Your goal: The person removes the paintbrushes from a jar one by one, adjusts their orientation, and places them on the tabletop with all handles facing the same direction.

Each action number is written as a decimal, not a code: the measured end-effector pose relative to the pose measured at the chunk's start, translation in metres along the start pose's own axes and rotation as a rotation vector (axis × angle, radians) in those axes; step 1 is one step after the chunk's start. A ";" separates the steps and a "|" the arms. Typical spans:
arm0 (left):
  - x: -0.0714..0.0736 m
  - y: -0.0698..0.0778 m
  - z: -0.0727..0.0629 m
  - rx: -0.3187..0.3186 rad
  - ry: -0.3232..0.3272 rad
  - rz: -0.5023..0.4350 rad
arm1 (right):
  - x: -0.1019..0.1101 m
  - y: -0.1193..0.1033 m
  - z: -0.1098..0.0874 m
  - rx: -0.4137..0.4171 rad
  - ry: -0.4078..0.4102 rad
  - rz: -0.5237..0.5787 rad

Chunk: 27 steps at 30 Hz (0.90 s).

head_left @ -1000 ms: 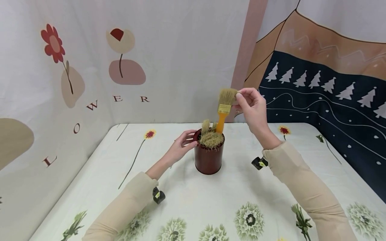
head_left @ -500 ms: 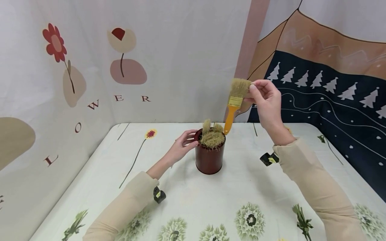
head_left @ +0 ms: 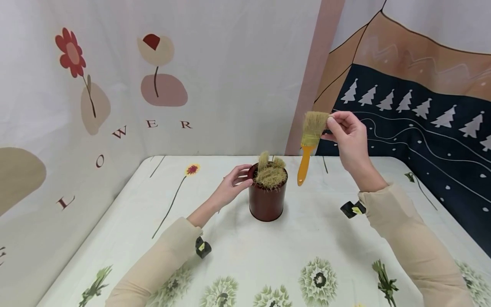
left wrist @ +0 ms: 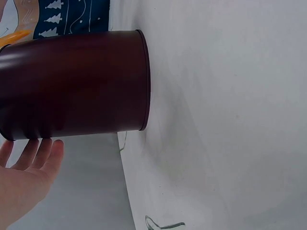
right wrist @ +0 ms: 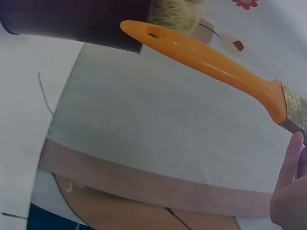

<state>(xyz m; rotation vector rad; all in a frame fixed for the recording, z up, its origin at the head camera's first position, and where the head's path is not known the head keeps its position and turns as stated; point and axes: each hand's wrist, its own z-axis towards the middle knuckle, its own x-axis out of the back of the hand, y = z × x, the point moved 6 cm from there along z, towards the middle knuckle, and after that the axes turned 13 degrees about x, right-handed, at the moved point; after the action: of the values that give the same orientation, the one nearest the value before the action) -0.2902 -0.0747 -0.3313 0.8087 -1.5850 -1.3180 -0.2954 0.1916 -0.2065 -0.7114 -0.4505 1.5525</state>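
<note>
Spreading across the lower part of the head view, the flower-printed surface (head_left: 268,251) is meeting a pale wall cloth (head_left: 230,76) and, at the right, a navy printed panel (head_left: 383,119). Only the head view is showing this whole layout. Two arms in beige sleeves (head_left: 157,264) are reaching in from the lower edge, the right one rising higher.

A dark red can (head_left: 266,204) is standing upright on the surface. The head view is revealing pale, bristly clumps (head_left: 270,177) in its mouth, while the left wrist view is displaying its side and base rim. The left hand (head_left: 229,186) is resting its fingertips against the can, fingers loosely extended and thumb near the rim; four fingertips are appearing in the left wrist view.

The right hand (head_left: 349,134) is pinching a paintbrush (head_left: 308,149) beside its bristles, holding it bristles up, orange handle hanging down, just right of the can and above the surface. The right wrist view is giving the handle's hole and metal band close up.

That view is cutting off most of the bristles, and the left wrist view is catching only a sliver of handle. What the clumps are attached to is staying hidden in the can. Small dark devices (head_left: 202,247) are sitting at both wrists.
</note>
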 end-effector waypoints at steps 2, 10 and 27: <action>0.000 0.000 0.000 0.002 0.003 0.001 | 0.004 0.008 -0.005 -0.047 0.008 0.001; 0.000 0.000 0.000 0.002 0.010 0.005 | 0.016 0.047 -0.030 -0.194 -0.005 -0.077; 0.000 0.003 -0.002 0.002 0.010 0.014 | 0.035 0.112 -0.068 -0.475 -0.095 -0.144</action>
<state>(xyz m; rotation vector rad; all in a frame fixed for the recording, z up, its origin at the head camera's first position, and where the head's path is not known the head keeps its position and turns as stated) -0.2880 -0.0747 -0.3285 0.8025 -1.5817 -1.3011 -0.3326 0.2040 -0.3367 -0.9450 -0.9411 1.3568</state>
